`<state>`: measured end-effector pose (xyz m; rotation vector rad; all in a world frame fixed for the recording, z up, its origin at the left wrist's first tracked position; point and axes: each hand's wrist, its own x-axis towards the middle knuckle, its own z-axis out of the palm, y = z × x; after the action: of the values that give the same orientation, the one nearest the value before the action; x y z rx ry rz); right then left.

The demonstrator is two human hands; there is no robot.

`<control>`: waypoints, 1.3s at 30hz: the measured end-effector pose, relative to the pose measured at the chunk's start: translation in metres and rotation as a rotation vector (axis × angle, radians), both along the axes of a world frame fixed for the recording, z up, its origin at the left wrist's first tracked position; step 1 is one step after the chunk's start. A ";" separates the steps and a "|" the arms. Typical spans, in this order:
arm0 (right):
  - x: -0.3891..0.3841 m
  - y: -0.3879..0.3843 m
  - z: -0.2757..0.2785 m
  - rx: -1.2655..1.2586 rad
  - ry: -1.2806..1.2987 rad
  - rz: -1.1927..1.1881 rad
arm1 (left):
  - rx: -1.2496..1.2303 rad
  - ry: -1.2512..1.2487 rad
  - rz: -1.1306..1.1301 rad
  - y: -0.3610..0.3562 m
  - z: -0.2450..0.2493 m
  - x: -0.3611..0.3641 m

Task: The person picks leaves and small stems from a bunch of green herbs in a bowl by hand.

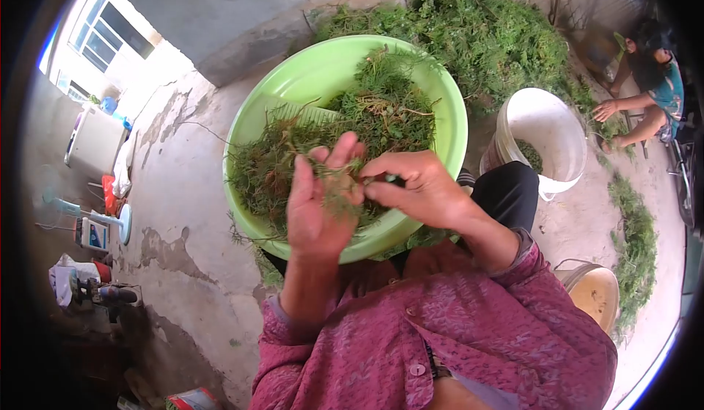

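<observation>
A wide light-green plastic basin [456, 109] stands in front of my lap, holding a heap of feathery green conifer sprigs [389, 116], some brownish. Above its near side, my left hand [323, 205] is turned palm up, its fingers partly curled round a small green sprig [339, 196] that is blurred. From the right, my right hand [422, 188] meets it with thumb and forefinger pinched at the sprig. The exact spot where those fingertips close is partly hidden.
Behind the basin lies a large pile of green branches [491, 36]. To the right stand a white bucket [506, 127] with some greenery inside and a second bucket [598, 300]. Another person [645, 94] crouches at far right. A fan [125, 223] stands at left.
</observation>
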<state>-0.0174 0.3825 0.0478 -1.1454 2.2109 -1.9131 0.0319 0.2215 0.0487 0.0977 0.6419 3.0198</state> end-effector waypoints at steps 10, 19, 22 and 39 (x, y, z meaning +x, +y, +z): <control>-0.106 0.222 -0.016 0.543 0.210 -1.132 | -1.692 0.016 0.506 -0.085 0.005 -0.006; -0.103 0.168 0.007 0.865 0.148 -0.754 | -2.154 0.304 0.468 -0.101 0.013 -0.008; -0.090 0.086 0.039 0.690 0.160 -0.449 | -2.074 0.348 0.495 -0.105 0.027 -0.008; -0.106 -0.101 -0.075 1.203 0.234 0.185 | -2.135 0.503 0.292 -0.184 0.010 -0.018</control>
<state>-0.1234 0.2817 -0.0274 -1.1977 2.4985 -0.1659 0.0143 0.0377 0.0590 0.5628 3.2169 0.8690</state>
